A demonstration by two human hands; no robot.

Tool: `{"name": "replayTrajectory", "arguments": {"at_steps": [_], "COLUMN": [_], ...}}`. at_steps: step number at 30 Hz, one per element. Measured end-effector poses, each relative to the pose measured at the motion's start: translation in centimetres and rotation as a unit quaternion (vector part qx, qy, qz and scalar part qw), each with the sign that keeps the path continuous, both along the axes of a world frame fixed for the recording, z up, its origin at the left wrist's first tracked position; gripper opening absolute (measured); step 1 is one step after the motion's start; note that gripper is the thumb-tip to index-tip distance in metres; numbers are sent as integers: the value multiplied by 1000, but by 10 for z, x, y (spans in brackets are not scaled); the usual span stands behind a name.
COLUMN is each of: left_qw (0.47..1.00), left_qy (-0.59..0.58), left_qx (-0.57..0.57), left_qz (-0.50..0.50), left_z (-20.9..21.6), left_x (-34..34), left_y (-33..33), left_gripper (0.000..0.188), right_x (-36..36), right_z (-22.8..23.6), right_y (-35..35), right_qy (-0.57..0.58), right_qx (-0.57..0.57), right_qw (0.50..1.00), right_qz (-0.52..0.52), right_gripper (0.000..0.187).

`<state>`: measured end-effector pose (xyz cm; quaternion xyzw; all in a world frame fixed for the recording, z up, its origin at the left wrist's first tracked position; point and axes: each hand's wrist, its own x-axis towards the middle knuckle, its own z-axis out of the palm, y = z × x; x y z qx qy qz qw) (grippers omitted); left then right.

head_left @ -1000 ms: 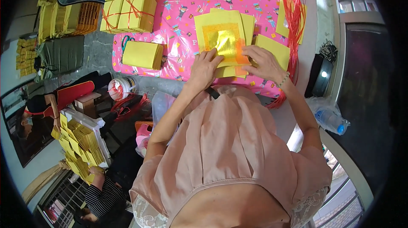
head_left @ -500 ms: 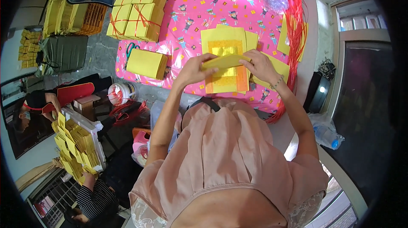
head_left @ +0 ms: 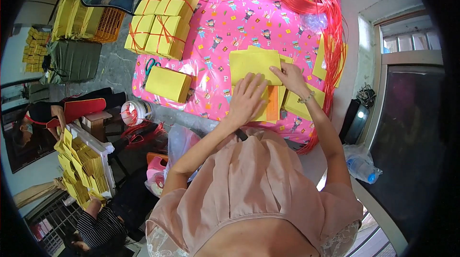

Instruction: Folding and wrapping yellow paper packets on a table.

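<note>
On the table before me a yellow paper [head_left: 254,65] lies folded over. My left hand [head_left: 248,98] rests flat on its near edge with the fingers spread, holding nothing. At the paper's right side, my right hand [head_left: 291,79] pinches the edge between thumb and fingers, though the fingertips are partly hidden. Beneath shows a yellow sheet with an orange printed border [head_left: 273,104], mostly covered by the folded paper and my left hand. More yellow paper [head_left: 303,102] lies just right of it, under my right wrist.
The pink patterned tablecloth [head_left: 211,99] carries tied yellow bundles [head_left: 165,36], a loose yellow stack [head_left: 167,83], teal-handled scissors [head_left: 151,65] and red plastic strands [head_left: 330,41]. On the left, two people work beside a white tray [head_left: 103,142] full of yellow packets. A bucket [head_left: 134,113] stands on the floor.
The yellow paper, earlier held up in both hands, now lies folded flat. My left hand has moved right and down onto it; my right hand stays at its right edge.
</note>
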<state>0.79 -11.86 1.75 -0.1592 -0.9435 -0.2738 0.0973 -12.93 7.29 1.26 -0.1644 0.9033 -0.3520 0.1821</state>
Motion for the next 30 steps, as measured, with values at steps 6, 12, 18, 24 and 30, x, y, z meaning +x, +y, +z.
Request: {"name": "replayTrajectory", "arguments": {"at_steps": [6,12,18,24,30], "left_qw": [997,997,996,996,996], "left_qy": [-63,-65,-76,-73,-74], "left_qx": [-30,-42,-45,-45,-51], "left_qz": [16,12,12,15,15], "left_z": [-9,-15,-16,-17,-20], "left_x": [-9,-15,-15,-17,-16], "left_y": [7,6,8,7,6], "left_gripper": [78,76,76,76,76], "right_x": [-3,-7,-9,-13,-22], "right_z": [3,-3,-11,9,13], "right_y": [-5,-5,-5,-12,-33], "right_qy": [-15,-21,-18,-44,300], "right_qx": [0,-10,-38,38,33], "right_qw": [1000,999,998,998,953], "right_qz": [-22,-34,-39,-28,-22], "right_gripper": [49,46,47,44,48]}}
